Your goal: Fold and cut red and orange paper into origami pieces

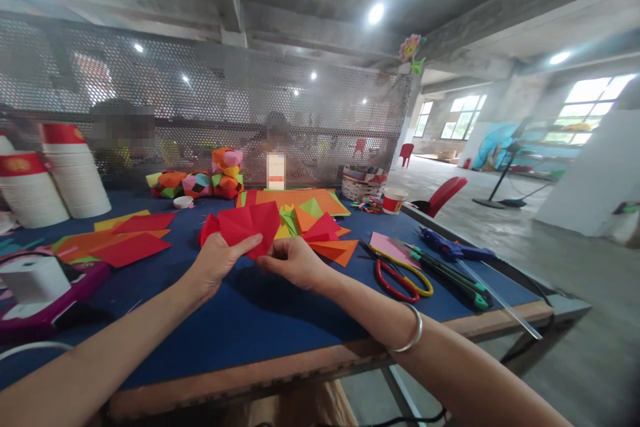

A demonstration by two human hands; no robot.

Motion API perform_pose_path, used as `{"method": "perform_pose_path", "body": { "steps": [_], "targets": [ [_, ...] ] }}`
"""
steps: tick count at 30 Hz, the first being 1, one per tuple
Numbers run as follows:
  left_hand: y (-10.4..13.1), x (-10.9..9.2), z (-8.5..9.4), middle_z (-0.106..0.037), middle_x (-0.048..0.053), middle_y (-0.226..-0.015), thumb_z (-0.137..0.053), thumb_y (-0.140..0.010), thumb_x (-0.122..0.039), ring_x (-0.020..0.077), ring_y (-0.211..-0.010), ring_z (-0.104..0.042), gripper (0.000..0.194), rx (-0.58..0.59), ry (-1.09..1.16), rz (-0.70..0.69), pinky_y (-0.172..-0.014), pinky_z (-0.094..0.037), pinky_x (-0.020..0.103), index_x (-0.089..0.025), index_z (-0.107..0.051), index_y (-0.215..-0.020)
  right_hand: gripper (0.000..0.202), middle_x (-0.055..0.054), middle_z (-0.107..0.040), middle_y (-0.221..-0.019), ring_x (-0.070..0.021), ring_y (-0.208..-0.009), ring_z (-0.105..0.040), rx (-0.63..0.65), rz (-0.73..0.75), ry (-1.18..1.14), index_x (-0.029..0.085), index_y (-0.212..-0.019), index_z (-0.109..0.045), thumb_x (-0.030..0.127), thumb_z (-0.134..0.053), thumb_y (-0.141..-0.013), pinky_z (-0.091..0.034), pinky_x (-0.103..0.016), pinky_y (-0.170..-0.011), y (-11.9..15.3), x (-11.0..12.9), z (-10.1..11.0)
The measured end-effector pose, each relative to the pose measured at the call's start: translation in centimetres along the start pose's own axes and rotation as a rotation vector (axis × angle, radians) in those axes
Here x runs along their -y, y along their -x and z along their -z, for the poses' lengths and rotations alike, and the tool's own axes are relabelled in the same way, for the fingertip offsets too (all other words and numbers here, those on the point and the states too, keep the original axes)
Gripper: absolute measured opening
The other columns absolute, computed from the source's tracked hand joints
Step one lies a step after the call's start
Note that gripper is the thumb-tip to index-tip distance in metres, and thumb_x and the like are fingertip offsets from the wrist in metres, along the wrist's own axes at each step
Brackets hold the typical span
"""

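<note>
Two bare forearms reach in from the bottom corners over a blue-topped table with a wooden front edge; a silver bangle circles the right wrist. Near the centre of the frame, the left hand grips a folded red paper, thumb laid across its front. The right hand pinches the same paper at its lower right corner, fingers curled. The paper is raised above the tabletop.

At lower left sits a purple object with a white block on it. At right lie scissors with red and yellow handles, a green-and-black cutter, a clear stick and a blue glue gun.

Beyond the left hand, loose red, orange and yellow sheets overlap at left; just beyond the right hand is a colourful pile of folded papers. Farther back are stacked paper cups at far left, multicoloured paper shapes, a woven basket and a single cup.

A perforated metal screen spans the background, with blurred people behind it; red chairs and bright windows appear at right.
</note>
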State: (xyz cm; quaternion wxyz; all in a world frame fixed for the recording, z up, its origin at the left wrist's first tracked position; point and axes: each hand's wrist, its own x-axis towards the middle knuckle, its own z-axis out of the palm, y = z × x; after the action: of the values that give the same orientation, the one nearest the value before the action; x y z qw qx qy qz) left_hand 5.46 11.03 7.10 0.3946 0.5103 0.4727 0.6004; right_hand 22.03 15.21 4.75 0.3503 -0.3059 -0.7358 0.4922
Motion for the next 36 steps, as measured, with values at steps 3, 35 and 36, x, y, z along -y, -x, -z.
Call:
{"method": "perform_pose_path", "body": {
  "steps": [3,35,36],
  "targets": [
    [0.0,0.1,0.0,-0.080,0.006,-0.079,-0.098,-0.046,-0.045,0.0279,-0.084,-0.072,0.040,-0.035,-0.018,-0.017,-0.086,-0.056,0.036,-0.020,-0.079,-0.073,0.032,0.002,-0.066,-0.062,-0.0120,-0.060,-0.055,-0.008,-0.004,-0.019,0.018,-0.061,-0.064,0.032,-0.086,-0.080,-0.039,-0.026,-0.062,0.1,0.1,-0.1],
    [-0.6,-0.5,0.2,-0.082,0.003,-0.084,-0.097,-0.049,-0.040,0.0283,-0.095,-0.075,0.038,-0.045,0.155,0.000,-0.092,-0.059,0.036,-0.022,-0.080,-0.078,0.044,0.001,-0.061,-0.061,-0.0127,-0.060,-0.047,-0.030,-0.023,-0.085,0.019,-0.058,-0.061,0.048,-0.087,-0.078,-0.035,-0.029,-0.059,0.4,1.1,-0.4],
    [-0.6,-0.5,0.2,-0.082,0.004,-0.085,-0.097,-0.050,-0.042,0.0283,-0.093,-0.075,0.039,-0.030,0.164,0.012,-0.091,-0.059,0.037,-0.021,-0.080,-0.078,0.044,0.001,-0.060,-0.060,-0.0126,-0.060,-0.046,-0.040,-0.021,-0.084,0.019,-0.059,-0.061,0.050,-0.087,-0.078,-0.034,-0.028,-0.059,0.3,1.0,-0.4]
  ]
}}
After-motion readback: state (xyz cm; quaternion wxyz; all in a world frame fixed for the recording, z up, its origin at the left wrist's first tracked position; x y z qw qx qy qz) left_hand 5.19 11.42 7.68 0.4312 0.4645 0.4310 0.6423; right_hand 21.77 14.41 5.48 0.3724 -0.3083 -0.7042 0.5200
